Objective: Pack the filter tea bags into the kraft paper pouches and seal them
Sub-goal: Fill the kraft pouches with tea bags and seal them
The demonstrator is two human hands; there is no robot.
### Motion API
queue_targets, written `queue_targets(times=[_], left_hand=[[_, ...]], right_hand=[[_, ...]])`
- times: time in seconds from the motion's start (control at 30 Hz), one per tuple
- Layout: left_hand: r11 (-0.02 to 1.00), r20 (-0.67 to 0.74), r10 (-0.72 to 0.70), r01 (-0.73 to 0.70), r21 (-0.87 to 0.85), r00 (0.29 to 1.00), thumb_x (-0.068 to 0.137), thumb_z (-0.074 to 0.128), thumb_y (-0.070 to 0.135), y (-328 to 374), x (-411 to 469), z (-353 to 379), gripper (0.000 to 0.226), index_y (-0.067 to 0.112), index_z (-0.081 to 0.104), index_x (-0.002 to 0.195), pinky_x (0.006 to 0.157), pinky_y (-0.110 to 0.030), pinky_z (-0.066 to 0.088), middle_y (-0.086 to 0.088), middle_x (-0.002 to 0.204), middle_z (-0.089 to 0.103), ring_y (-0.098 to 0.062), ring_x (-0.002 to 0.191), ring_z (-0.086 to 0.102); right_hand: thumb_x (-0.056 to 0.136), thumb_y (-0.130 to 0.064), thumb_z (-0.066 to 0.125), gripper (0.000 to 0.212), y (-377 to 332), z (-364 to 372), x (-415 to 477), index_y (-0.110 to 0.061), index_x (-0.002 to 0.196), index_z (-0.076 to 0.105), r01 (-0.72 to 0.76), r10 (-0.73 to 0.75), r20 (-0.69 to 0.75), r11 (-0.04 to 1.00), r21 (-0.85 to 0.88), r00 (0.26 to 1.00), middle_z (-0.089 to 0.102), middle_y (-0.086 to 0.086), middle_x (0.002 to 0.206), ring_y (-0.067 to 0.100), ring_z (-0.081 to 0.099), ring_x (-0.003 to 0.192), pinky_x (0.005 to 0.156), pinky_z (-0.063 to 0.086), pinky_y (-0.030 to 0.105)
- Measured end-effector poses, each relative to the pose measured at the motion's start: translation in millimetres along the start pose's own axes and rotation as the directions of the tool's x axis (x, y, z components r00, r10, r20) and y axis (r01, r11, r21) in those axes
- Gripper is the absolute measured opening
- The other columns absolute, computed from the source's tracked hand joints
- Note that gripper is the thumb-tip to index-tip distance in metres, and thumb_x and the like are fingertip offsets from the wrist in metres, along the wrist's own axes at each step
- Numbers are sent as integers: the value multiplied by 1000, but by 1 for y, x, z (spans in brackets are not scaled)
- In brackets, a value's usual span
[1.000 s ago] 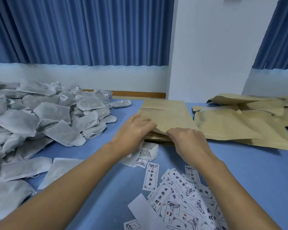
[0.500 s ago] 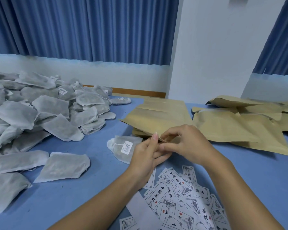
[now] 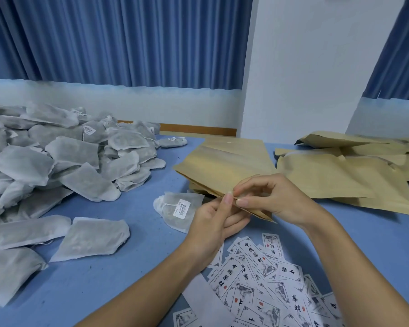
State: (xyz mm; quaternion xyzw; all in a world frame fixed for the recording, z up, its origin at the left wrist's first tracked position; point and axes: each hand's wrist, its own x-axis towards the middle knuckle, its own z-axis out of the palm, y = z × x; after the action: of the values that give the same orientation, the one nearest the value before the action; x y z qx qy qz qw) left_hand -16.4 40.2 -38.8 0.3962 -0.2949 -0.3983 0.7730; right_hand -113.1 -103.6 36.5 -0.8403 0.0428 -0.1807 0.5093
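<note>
A flat kraft paper pouch [image 3: 224, 166] is lifted off a stack at mid-table, its near edge held up. My left hand [image 3: 216, 218] pinches that near edge from below, thumb up against the paper. My right hand [image 3: 272, 199] pinches the same edge from the right with thumb and fingers. One filter tea bag [image 3: 178, 208] with a white barcode tag lies on the blue table [image 3: 104, 279] just left of my left hand. A big heap of grey filter tea bags [image 3: 57, 161] fills the left side.
More kraft pouches [image 3: 340, 175] lie spread at the right. Printed paper labels [image 3: 265, 286] with black characters are scattered at the near edge between my forearms. Two loose tea bags [image 3: 92, 237] lie flat at the near left. A white wall and blue curtains stand behind the table.
Both hands left the stack, the left one uncovering the tagged tea bag, and met at the near edge of one pouch, lifting it towards me. Since half a second ago, little has moved.
</note>
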Motion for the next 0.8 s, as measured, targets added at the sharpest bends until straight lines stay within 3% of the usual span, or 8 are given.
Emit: queue_targets(times=[0.13, 0.23, 0.33, 0.43, 0.53, 0.6, 0.7, 0.8], left_hand=[[999, -1, -14, 14, 33, 1000, 99, 63, 36, -4, -2, 0, 44, -3, 66, 118, 105, -40, 50, -2, 74, 67, -20, 97, 70], [999, -69, -43, 44, 13, 997, 96, 59, 19, -3, 1, 2, 31, -9, 68, 103, 104, -44, 51, -19, 73, 54, -29, 95, 67], [999, -95, -32, 35, 31, 995, 102, 51, 13, 5, 5, 6, 28, 3, 69, 83, 104, -48, 51, -7, 61, 50, -23, 77, 67], [998, -101, -38, 42, 42, 994, 105, 50, 15, 12, 4, 7, 27, 6, 66, 86, 103, -47, 51, -1, 58, 47, -18, 74, 68], [997, -62, -10, 15, 71, 998, 105, 49, 13, 16, 2, 8, 19, 5, 65, 100, 102, -45, 52, 1, 67, 65, -12, 75, 70], [995, -134, -8, 21, 96, 991, 104, 48, 11, 21, 4, 12, 28, 10, 71, 88, 95, -46, 57, -4, 74, 72, -19, 78, 74], [984, -317, -3, 59, 166, 948, 98, 40, 11, 24, 11, 15, 33, -2, 69, 90, 74, -47, 63, -17, 85, 75, -32, 82, 75], [932, -358, 14, 118, 344, 934, 101, 33, 10, 20, 11, 13, 36, -12, 60, 94, 54, -34, 59, -23, 75, 69, -26, 60, 70]], right_hand=[[79, -12, 84, 8, -1, 0, 0, -15, 85, 79, 44, -37, 42, 983, -176, 998, 75, -5, 101, 22, 71, 90, 90, 55, 39], [78, -5, 81, 12, -4, 4, 4, -16, 80, 77, 99, -78, 71, 923, -371, 994, 73, -6, 93, 13, 70, 85, 85, 54, 41], [81, -9, 76, 13, -6, 10, 6, -21, 80, 75, 141, -146, 28, 862, -487, 989, 72, -10, 87, 11, 67, 85, 80, 53, 42], [83, -10, 71, 14, -5, 15, 5, -24, 81, 74, 145, -177, -21, 861, -487, 984, 72, -11, 83, 12, 67, 83, 75, 54, 41], [84, -10, 72, 15, -6, 15, 5, -25, 81, 73, 125, -184, -113, 909, -398, 976, 73, -10, 81, 12, 69, 80, 74, 56, 41], [85, -11, 72, 15, -9, 17, 5, -25, 81, 73, 136, -199, -119, 906, -401, 973, 72, -11, 82, 12, 69, 79, 73, 56, 40], [86, -20, 68, 8, -12, 29, 4, -27, 87, 69, 138, -237, -85, 783, -607, 968, 67, -15, 90, 9, 63, 84, 71, 53, 40], [91, -35, 54, 8, -16, 36, 8, -28, 93, 58, -13, -161, -103, 481, -876, 982, 61, -11, 98, 18, 59, 89, 67, 50, 36]])
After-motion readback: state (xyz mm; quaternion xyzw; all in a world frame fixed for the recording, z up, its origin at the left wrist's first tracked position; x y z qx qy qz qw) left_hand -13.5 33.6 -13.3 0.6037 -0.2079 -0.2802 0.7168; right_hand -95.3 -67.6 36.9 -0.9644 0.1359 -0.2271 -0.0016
